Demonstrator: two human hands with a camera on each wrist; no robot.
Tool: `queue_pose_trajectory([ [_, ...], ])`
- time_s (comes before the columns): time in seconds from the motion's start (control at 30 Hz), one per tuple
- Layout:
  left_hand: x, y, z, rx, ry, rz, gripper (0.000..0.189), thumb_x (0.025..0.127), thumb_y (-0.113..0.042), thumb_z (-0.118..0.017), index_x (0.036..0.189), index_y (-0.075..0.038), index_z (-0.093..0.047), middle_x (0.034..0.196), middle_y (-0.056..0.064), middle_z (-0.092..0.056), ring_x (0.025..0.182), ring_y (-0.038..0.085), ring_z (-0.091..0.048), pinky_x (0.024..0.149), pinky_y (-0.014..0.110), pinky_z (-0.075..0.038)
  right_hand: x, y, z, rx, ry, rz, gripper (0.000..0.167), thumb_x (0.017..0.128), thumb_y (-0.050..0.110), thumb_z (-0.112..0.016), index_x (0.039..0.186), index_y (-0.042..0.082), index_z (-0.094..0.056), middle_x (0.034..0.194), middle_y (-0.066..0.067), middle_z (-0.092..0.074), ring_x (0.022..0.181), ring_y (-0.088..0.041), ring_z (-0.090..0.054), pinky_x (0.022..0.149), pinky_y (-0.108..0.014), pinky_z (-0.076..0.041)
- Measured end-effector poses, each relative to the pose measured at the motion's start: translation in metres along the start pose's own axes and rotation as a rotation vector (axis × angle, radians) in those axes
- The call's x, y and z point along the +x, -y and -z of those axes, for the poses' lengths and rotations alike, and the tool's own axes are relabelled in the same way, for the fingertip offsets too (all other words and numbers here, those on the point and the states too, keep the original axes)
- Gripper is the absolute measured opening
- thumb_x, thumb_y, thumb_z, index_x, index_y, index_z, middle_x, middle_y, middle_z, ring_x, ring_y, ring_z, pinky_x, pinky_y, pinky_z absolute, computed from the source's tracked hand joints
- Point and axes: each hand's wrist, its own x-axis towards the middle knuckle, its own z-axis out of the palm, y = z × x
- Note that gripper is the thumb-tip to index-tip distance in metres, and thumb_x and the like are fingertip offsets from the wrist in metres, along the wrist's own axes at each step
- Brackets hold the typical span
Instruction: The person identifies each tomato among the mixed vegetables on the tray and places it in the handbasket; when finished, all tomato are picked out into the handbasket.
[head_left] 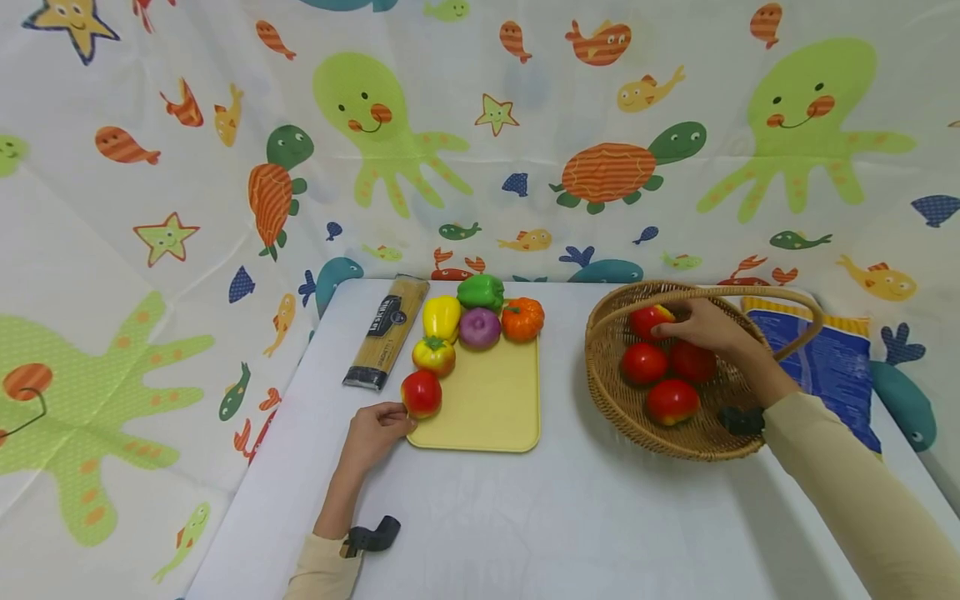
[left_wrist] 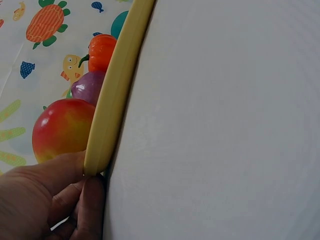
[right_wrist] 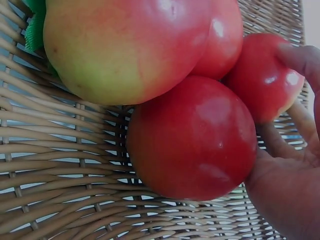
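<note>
My left hand (head_left: 372, 435) pinches the near left corner of a yellow tray (head_left: 480, 412), thumb on the rim and fingers below in the left wrist view. Just beside the thumb, a red apple (head_left: 422, 393) sits on the tray. Behind it are a yellow-and-red persimmon-like fruit (head_left: 433, 357), a yellow pepper (head_left: 441, 317), a purple onion (head_left: 480, 327), a green pepper (head_left: 481, 292) and an orange pumpkin (head_left: 522, 319). Inside a wicker basket (head_left: 626, 421), my right hand (head_left: 708, 325) grips a red apple (right_wrist: 265, 75) near the far side. Several other red apples (right_wrist: 192, 140) lie around it.
A pack of spaghetti (head_left: 387, 332) lies left of the tray. The basket's handle (head_left: 720, 293) arches over the right forearm. A blue bag (head_left: 825, 358) lies partly behind the basket at the right. A patterned cloth (head_left: 525, 108) hangs behind the white table (head_left: 495, 525).
</note>
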Motion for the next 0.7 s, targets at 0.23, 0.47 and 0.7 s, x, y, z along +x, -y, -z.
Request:
queue_pose_trajectory([
  [0.23, 0.0, 0.001, 0.0, 0.001, 0.002, 0.006, 0.034, 0.084, -0.017, -0.077, 0.112, 0.001, -0.071, 0.09, 0.006, -0.07, 0.081, 0.019, -0.066, 0.074, 0.031, -0.056, -0.002, -0.001, 0.0, 0.017, 0.014, 0.0, 0.07, 0.09, 0.043, -0.07, 0.142, 0.002, -0.047, 0.138, -0.028, -0.049, 0.125, -0.046, -0.046, 0.1, -0.065, -0.036],
  [0.47, 0.0, 0.001, 0.0, -0.004, 0.003, 0.008, 0.034, 0.084, -0.016, -0.077, 0.112, 0.001, -0.071, 0.09, 0.006, -0.069, 0.081, 0.019, -0.065, 0.074, 0.03, -0.056, -0.002, 0.001, 0.002, 0.038, -0.004, 0.0, 0.073, 0.089, 0.045, -0.072, 0.143, 0.002, -0.046, 0.14, -0.028, -0.048, 0.128, -0.047, -0.043, 0.103, -0.065, -0.032],
  [0.7, -0.002, -0.003, 0.0, -0.016, 0.001, 0.015, 0.034, 0.084, -0.017, -0.077, 0.111, 0.001, -0.071, 0.089, 0.006, -0.069, 0.08, 0.019, -0.066, 0.073, 0.03, -0.056, -0.004, 0.015, 0.007, -0.008, -0.041, -0.014, 0.073, 0.089, 0.047, -0.071, 0.146, 0.01, -0.044, 0.141, -0.025, -0.048, 0.13, -0.047, -0.042, 0.104, -0.065, -0.03],
])
